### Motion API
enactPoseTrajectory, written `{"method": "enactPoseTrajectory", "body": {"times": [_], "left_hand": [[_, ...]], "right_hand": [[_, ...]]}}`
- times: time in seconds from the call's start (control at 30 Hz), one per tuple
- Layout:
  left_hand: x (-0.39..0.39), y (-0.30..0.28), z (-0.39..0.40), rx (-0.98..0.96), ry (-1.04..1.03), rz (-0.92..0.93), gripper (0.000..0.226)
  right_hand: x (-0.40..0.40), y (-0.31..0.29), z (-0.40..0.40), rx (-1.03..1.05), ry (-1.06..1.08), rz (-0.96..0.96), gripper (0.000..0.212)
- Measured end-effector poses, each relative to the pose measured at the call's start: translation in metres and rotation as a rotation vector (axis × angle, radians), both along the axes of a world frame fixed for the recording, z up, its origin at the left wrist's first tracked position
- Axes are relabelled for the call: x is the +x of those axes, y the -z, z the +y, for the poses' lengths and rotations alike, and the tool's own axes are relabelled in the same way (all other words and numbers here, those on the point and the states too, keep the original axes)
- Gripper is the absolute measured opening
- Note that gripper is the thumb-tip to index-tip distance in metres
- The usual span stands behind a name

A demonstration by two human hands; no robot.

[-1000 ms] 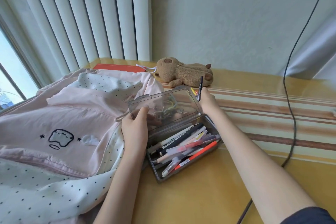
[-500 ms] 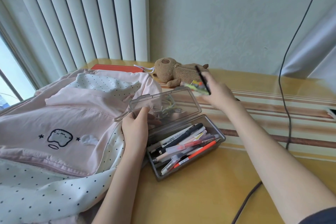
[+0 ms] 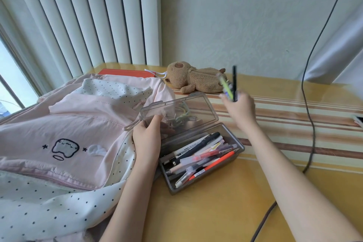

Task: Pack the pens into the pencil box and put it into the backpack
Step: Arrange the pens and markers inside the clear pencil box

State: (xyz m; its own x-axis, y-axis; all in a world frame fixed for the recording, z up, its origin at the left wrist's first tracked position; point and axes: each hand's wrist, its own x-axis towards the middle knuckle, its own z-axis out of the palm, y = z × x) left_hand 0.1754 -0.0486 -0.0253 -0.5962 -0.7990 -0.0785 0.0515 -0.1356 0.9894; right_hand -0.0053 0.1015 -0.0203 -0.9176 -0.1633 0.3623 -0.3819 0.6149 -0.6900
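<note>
Two pens, a black pen (image 3: 234, 82) and a blurred yellow-green pen (image 3: 225, 87), are held upright in the closed right hand (image 3: 240, 108), raised above the striped part of the table (image 3: 225, 208), behind the pencil box (image 3: 198, 160). The box is seen open on the table, its clear lid (image 3: 179, 113) tilted back and gripped at the left edge by the left hand (image 3: 147, 139). Many pens (image 3: 200, 156) are packed inside it. Just beside the box, to the left, the pink backpack (image 3: 64, 124) is laid. A plush toy (image 3: 193, 80) is seen behind the lid.
</note>
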Motion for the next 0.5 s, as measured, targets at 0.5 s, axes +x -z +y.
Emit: {"method": "enactPoseTrajectory", "body": {"times": [0.5], "left_hand": [[-0.002, 0.002, -0.002, 0.039, 0.002, 0.006, 0.021]], "right_hand": [[0.093, -0.040, -0.018, 0.526, -0.969, -0.215, 0.027]]}}
